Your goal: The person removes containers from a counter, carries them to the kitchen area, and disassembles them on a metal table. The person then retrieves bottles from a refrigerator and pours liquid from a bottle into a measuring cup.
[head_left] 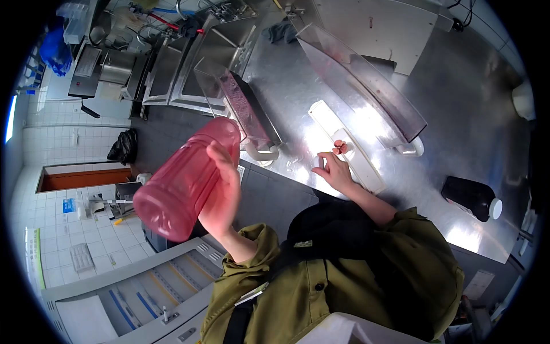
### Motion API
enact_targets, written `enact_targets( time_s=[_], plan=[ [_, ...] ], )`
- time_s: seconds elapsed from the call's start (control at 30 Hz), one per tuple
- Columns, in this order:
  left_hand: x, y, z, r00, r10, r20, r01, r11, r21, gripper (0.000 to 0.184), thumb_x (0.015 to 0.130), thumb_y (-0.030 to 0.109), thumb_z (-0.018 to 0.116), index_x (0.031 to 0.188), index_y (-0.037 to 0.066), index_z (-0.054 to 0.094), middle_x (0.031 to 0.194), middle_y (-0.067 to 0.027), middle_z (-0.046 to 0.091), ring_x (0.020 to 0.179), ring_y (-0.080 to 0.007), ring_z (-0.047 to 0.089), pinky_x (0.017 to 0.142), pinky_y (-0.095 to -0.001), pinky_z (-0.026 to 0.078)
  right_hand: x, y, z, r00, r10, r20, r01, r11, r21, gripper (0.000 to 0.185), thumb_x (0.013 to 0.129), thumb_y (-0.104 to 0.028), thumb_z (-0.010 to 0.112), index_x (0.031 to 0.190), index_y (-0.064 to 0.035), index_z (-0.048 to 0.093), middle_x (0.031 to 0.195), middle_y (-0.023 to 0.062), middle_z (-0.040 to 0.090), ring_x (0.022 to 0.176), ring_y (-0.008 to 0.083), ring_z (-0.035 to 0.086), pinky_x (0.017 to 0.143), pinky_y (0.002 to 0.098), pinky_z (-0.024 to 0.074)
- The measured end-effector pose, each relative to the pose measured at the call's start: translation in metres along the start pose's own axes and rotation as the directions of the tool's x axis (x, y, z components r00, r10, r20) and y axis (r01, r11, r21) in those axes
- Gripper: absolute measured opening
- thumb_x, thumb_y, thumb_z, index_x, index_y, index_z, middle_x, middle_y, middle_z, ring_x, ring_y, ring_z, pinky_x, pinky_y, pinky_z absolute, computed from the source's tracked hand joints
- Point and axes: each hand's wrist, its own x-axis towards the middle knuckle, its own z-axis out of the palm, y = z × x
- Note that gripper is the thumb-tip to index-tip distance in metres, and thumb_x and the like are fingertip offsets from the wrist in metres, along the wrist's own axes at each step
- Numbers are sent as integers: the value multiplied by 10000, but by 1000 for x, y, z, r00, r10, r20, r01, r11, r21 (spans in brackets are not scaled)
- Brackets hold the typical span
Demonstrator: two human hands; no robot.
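Observation:
My left hand point(223, 195) is wrapped round a large translucent pink plastic bottle point(186, 178). The bottle is tilted, its base toward the lower left and its upper end by a clear plastic tank point(209, 74) on the steel counter. Pink liquid or froth point(246, 103) shows in that tank; whether anything flows from the bottle is hidden. Over the counter's near edge, my right hand point(337, 174) has its fingers curled, with a small pale thing at the fingertips that I cannot make out. Just beyond it, a crumpled reddish-brown piece point(340, 147) lies on a long white strip point(321, 117).
A second clear tank point(366, 86) with a white curved pipe stands farther back on the steel counter point(458, 120). On the right lies a dark bottle point(467, 196) with a white cap. Sinks point(215, 51) are at upper left, and a glass-topped cabinet point(149, 289) is at lower left.

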Motion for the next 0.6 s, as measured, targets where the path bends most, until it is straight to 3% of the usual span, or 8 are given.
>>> enact_targets(
  time_s=[0.2,0.27,0.33,0.4,0.5,0.6],
  plan=[
    [-5,3,-5,999,13,-35,-12,1000,29,419,809,102,514,1202,-7,414,1203,-121,469,1097,-222,489,925,-346,360,-1,3,4,1000,22,15,-22,1000,10,424,729,-327,668,1025,-85,484,846,92,582,557,236,571,497,330,443],
    [-8,-13,-1,985,135,-106,-146,984,-105,425,805,103,520,1202,-8,411,1198,-114,465,1091,-218,492,917,-339,361,1,0,3,1000,26,9,-26,1000,16,415,734,-326,663,1026,-86,493,837,86,582,571,234,574,506,327,444],
    [-12,-11,-5,986,135,-101,-144,986,-86,435,802,110,526,1204,-7,407,1189,-108,462,1083,-213,494,913,-334,357,2,-4,0,1000,24,3,-24,999,29,399,742,-323,657,1024,-85,505,832,78,581,594,232,579,518,321,446],
    [-12,12,-17,1000,9,-23,-7,995,96,447,800,121,533,1208,-6,401,1175,-102,461,1072,-207,497,914,-331,347,4,-5,2,999,-30,-16,31,999,37,388,746,-319,654,1023,-81,523,843,70,581,600,216,573,528,308,442],
    [-20,12,-16,993,-89,-79,98,988,119,561,793,149,554,1272,-11,310,1151,-99,462,1072,-203,486,926,-337,325,15,-18,0,1000,-18,11,16,990,141,372,749,-301,655,1021,-71,546,863,64,575,593,188,559,534,289,433],
    [-22,32,-22,954,-241,-177,264,957,119,734,796,286,590,1315,-60,202,1158,-150,453,1069,-238,485,960,-326,275,50,-56,-13,998,18,59,-37,938,345,342,775,-212,642,1057,-41,553,894,73,573,619,125,548,557,259,429]
  ],
)
